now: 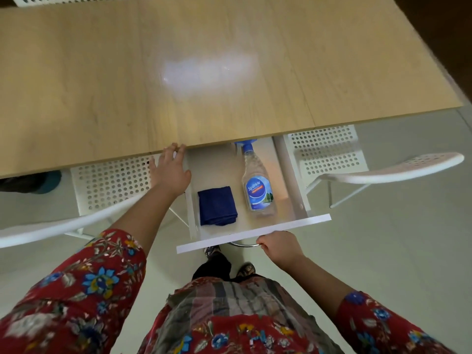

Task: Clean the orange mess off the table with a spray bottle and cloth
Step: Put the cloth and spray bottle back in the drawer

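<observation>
Fingers of the right hand (278,247) are curled tight round a curved metal handle (242,244) on the front of a white drawer (255,232). The drawer stands open below the near edge of a light wood table (229,47).

Fingers of the left hand (171,169) are straight and slightly spread, holding nothing. Their tips touch the table's near edge, just left of the drawer.

Inside the drawer, on the right, a clear plastic spray bottle (256,185) lies on its side. Its blue trigger head (245,145) points away, partly tucked under the tabletop. A blue label (259,192) on the bottle reads "Sparkle" in white letters. A smaller orange line beneath is too blurred to read. How much liquid is in the bottle cannot be told.

Left of the bottle, not touching it, a dark blue cloth (217,205) lies folded into a neat rectangle on the drawer floor.

A pale patch of reflected light (207,70) sits in the middle of the tabletop.

White perforated chairs (109,185) stand on both sides of the drawer. Both arms wear red sleeves (89,277) printed with blue and yellow flowers.
</observation>
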